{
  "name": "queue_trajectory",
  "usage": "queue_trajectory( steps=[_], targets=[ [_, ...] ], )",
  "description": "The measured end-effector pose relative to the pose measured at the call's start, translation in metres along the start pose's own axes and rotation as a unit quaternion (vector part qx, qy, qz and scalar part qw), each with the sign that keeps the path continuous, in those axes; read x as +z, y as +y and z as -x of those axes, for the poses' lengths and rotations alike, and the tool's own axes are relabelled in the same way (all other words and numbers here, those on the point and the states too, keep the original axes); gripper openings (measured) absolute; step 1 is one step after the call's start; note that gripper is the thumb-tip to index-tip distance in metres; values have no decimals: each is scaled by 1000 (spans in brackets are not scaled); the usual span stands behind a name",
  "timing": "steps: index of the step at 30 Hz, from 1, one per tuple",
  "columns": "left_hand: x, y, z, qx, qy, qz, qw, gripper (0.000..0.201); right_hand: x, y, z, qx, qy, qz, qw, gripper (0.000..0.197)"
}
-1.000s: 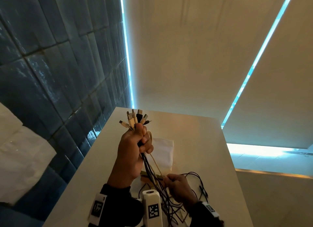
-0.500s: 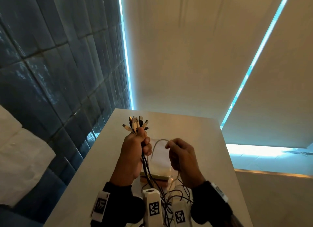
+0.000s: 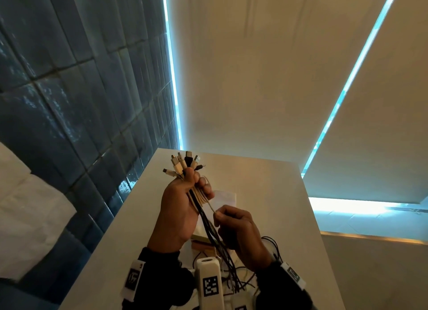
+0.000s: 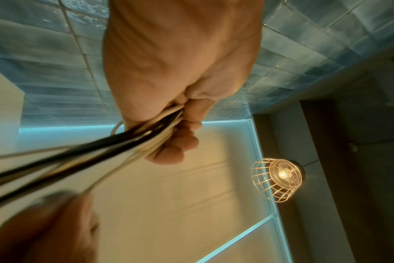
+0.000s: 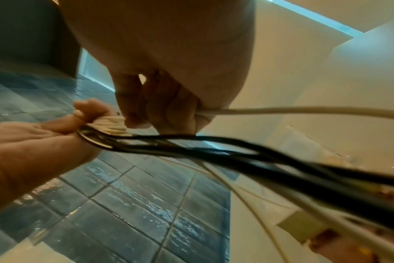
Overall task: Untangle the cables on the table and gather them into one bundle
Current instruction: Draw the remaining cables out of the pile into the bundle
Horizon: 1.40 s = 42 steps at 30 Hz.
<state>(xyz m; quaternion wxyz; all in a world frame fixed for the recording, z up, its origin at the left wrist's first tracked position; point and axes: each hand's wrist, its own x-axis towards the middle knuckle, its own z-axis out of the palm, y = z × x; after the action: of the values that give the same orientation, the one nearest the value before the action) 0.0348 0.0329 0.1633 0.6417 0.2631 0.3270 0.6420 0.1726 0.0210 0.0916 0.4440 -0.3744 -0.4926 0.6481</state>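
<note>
Half a second ago the right hand (image 3: 240,231) was raised level with the left, holding an arch of pale cable; it has since dropped lower and nearer, drawing that white cable (image 3: 211,206) taut. The left hand (image 3: 179,207) stays fisted around the bundle of cables (image 3: 199,202), held above the worktop (image 3: 273,194), with the connector ends (image 3: 185,163) fanned out above the thumb. The right hand pinches the white cable between thumb and fingertip just below the left fist.

The head view alone shows the loose black cable tails (image 3: 231,263) hanging down to a tangle at the near edge of the worktop, beside a white paper (image 3: 225,198) and a small wooden block (image 3: 203,245). The left wrist view shows the fingers (image 4: 175,151) curled round black and cream strands from beneath, and a lit wire-cage lamp (image 4: 277,179) overhead, unseen elsewhere. The right wrist view shows the cream strands (image 5: 110,124) wound in several turns at the left fist and the white cable (image 5: 304,111) leaving the pinch rightward; this view is blurred.
</note>
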Motion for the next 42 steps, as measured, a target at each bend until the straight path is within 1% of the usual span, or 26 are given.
queue_trajectory(
  steps=[3, 6, 8, 14, 18, 22, 25, 27, 31, 34, 37, 42],
  targets=[
    [0, -1, 0, 10, -7, -19, 1000, 24, -5, 13, 2, 20, -5, 6, 1000, 19],
    [-3, -4, -2, 1, -10, -37, 999, 32, -8, 18, 2, 29, -15, 24, 999, 22],
    [-4, -5, -2, -4, -8, -49, 999, 33, -10, 21, 1, 44, -15, 22, 999, 24],
    [-8, -3, 1, 5, 8, -55, 998, 32, -26, 61, -5, 93, 14, 46, 995, 26],
    [-9, -2, 3, 19, 5, -66, 998, 33, -37, 86, -2, 128, 35, 84, 988, 28],
    [-10, -2, 3, 20, -1, -75, 997, 33, -44, 104, 0, 156, 51, 90, 982, 26],
    [-8, -1, 3, 18, -11, -80, 997, 34, -48, 111, -2, 160, 64, 92, 981, 26],
    [-7, 0, 3, 16, -16, -77, 997, 35, -51, 118, -4, 172, 70, 102, 977, 29],
    [-9, 2, 3, 13, -18, -74, 997, 35, -55, 127, -3, 184, 80, 160, 966, 30],
    [-10, 1, 2, 11, -14, -77, 997, 35, -57, 129, -3, 198, 97, 178, 959, 35],
    [-11, 0, 2, 9, -8, -72, 997, 35, -59, 131, -7, 180, 106, 216, 954, 37],
    [-8, 1, 3, 5, -8, -83, 996, 33, -59, 129, -10, 159, 121, 242, 950, 35]
  ],
)
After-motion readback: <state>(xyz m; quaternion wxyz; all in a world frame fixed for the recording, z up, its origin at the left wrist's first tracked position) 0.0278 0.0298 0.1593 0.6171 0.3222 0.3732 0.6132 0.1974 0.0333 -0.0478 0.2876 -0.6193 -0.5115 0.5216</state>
